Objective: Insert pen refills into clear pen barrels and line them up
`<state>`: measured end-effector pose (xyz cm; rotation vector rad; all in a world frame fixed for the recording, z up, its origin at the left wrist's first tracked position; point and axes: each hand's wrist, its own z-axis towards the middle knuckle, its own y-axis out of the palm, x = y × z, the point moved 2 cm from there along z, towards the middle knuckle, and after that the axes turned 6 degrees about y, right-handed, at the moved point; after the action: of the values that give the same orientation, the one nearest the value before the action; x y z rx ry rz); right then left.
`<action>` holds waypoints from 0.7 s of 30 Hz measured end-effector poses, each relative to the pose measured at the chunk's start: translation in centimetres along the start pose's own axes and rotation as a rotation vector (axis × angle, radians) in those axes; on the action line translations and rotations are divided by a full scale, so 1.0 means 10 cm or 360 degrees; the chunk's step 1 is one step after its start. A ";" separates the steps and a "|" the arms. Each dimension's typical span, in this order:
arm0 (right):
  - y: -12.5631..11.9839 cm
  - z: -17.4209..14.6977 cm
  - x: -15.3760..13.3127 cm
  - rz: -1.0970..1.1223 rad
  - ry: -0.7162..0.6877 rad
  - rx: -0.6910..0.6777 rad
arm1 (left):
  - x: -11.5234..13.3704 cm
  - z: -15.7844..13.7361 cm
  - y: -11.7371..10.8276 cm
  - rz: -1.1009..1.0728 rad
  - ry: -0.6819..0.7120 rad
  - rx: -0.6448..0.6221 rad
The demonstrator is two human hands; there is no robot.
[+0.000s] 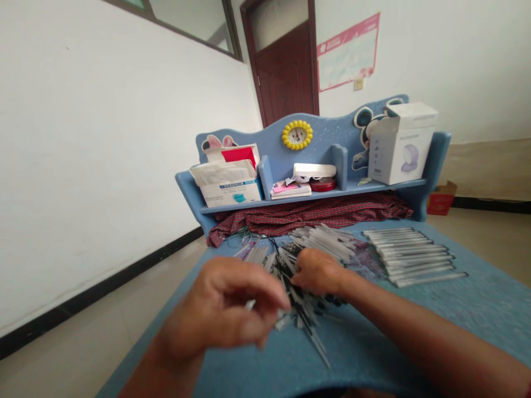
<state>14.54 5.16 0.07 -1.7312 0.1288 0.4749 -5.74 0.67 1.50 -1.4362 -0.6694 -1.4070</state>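
Observation:
A loose heap of clear pen barrels and dark thin pen parts (305, 315) lies on the blue table (352, 354). My right hand (317, 271) reaches into the heap, its fingers bent down and closed among the parts. What those fingers hold is hidden. Nearer the camera, my left hand (228, 304) hovers in front of the heap's left side, slightly blurred. Its fingers are curved, with the thumb and index finger apart and nothing visible between them. Behind my right hand are more pale pen barrels (323, 240). To the right, assembled-looking pens (415, 257) lie side by side in a row.
A blue shelf (302, 199) spans the table's back, with a folded checked cloth (307, 215) beneath it. On it stand a mask box (232, 185), a red round tin (322, 184) and a white carton (400, 146). A yellow clock (297, 135) hangs above.

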 end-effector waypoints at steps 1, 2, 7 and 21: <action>0.01 0.02 0.01 0.0047 0.0023 -0.0073 | 0.19 0.08 0.10 0.0196 0.0086 -0.0129; 0.02 0.03 0.03 0.0094 0.0047 -0.0152 | 0.33 0.19 0.18 0.0402 0.0141 -0.0170; 0.11 0.08 0.11 0.0303 0.0120 -0.0366 | 0.32 0.63 0.35 0.1367 0.0202 -0.0575; 0.21 0.08 0.10 0.0544 0.0144 -0.0243 | -0.07 0.53 0.41 0.2101 0.0504 -0.0691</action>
<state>14.54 5.62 -2.37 -1.8891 0.4687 0.6699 0.00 4.05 0.55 -1.4294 0.7652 -0.6440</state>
